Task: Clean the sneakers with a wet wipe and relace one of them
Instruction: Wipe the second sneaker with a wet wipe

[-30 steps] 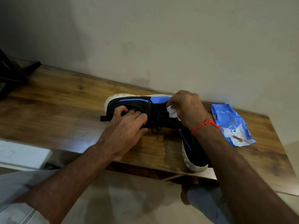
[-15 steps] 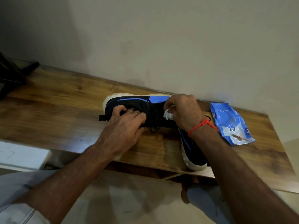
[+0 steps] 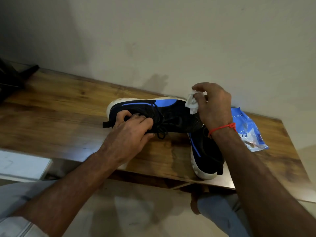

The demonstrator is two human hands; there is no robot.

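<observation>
At the far left edge a dark object [image 3: 12, 77] sits on the end of the wooden bench [image 3: 56, 117], too cut off to name, and below the bench's near edge there is a pale flat slab [image 3: 22, 165]. Moving along, the left hand [image 3: 130, 132] has its fingers curled into the collar of the first sneaker [image 3: 172, 115], a black one with a blue panel and a whitish sole, lying along the back of the bench with its heel tab pointing left; the grip pins the shoe down. Its black laces [image 3: 161, 130] trail loose over the near side. Past the toe, the right hand [image 3: 213, 106], with a red thread [image 3: 222, 128] at the wrist, pinches a crumpled wet wipe [image 3: 192, 104] between thumb and fingertips; the wipe looks lifted just clear of the toe, though from this angle I cannot be sure it is not touching. The second sneaker [image 3: 205, 156] lies beneath that forearm, heel toward the person, its front end tucked close to the first shoe's toe. Furthest right, against the wall, is the blue wet-wipe pack [image 3: 248, 132]. To do this wiping well, I would keep the left hand braced at the collar so the shoe cannot slide, refold the wipe to a clean face, and work the toe and pale sole rim with short firm strokes, steering clear of the loose laces.
</observation>
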